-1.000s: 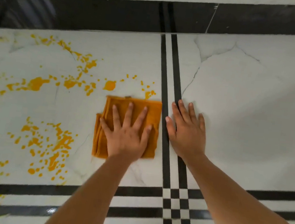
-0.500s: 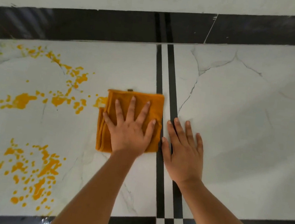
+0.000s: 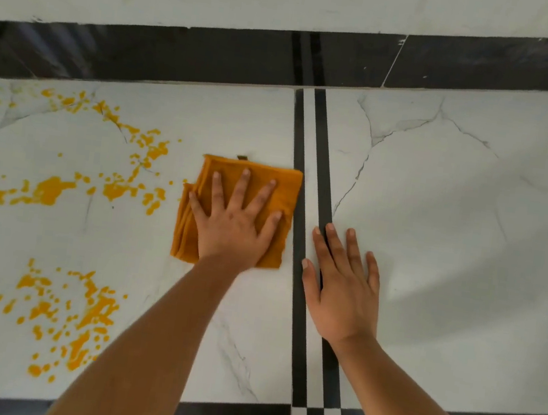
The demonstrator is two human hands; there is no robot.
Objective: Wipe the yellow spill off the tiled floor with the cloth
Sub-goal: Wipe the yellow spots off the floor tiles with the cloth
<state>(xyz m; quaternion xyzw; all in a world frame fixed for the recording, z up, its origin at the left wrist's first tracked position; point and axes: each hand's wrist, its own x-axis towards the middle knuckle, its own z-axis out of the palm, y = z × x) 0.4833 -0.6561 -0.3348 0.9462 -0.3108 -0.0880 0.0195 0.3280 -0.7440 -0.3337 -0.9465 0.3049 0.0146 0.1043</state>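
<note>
A folded orange cloth (image 3: 285,188) lies flat on the white tiled floor (image 3: 470,231), just left of a double black stripe. My left hand (image 3: 234,225) presses on it with fingers spread. My right hand (image 3: 342,284) rests flat on the floor to the right, fingers apart, over the black stripe, holding nothing. The yellow spill (image 3: 50,190) spreads in splashes and drops across the tile left of the cloth, with another patch (image 3: 90,316) lower left. The nearest drops lie a short way from the cloth's left edge.
A black skirting band (image 3: 180,58) runs along the base of a white wall at the top. Double black inlay stripes (image 3: 319,164) cross the floor vertically and meet horizontal stripes (image 3: 240,413) at the bottom.
My left hand has pushed the cloth forward, towards the wall, over the drops that lay just ahead of it; those drops no longer show. My right hand stays flat on the floor.
</note>
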